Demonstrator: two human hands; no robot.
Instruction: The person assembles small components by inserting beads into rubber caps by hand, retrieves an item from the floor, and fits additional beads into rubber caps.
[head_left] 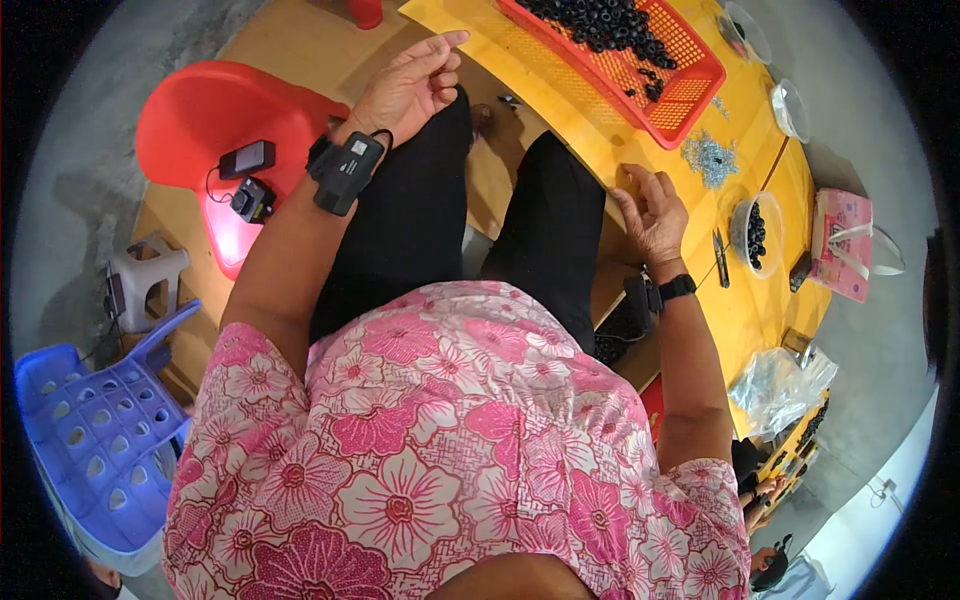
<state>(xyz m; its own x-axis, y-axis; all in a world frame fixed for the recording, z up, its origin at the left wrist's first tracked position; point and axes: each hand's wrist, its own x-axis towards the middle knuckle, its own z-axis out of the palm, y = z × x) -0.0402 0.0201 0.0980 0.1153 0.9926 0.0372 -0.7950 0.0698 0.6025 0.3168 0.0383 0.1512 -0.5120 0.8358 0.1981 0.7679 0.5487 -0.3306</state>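
Observation:
My left hand (405,90) is raised over my left thigh, beside the yellow table's near edge. Its index finger points outward, the other fingers are loosely bent, and I see nothing in it. At the table edge, my right hand (655,217) has its thumb apart from half-bent fingers and no visible object in its grasp. Beyond it on the yellow table (565,105) lies a heap of small silvery metal pieces (710,160). A red mesh basket (697,65) holds many black ring-like parts (600,25). Small dark-handled snips (721,258) lie right of that hand.
A clear bowl (741,240) of black parts stands near a pink bag (842,255). Farther along are a crumpled plastic bag (785,390) and other people's hands (770,488). At left stand a red chair (190,125) with black devices, a grey stool (150,262) and a blue chair (100,430).

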